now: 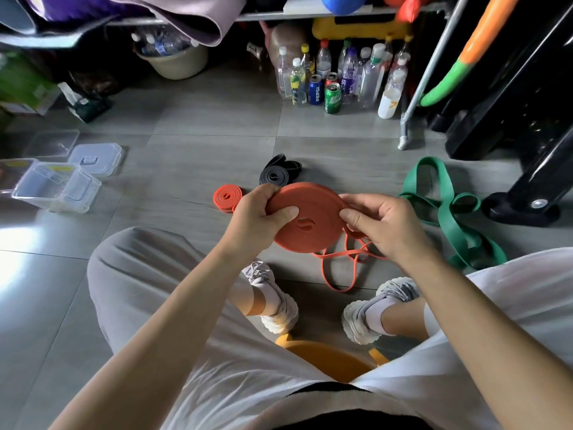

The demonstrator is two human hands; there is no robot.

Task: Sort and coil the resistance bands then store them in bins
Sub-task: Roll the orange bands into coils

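Both hands (325, 221) grip orange coil (310, 226); green band (446, 209) just beside.

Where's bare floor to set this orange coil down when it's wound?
Bare tile: between the clear bins and the small red coil, and beyond the black coil short of the bottles. Crowded: the green band at right, the loose orange tail between your shoes.
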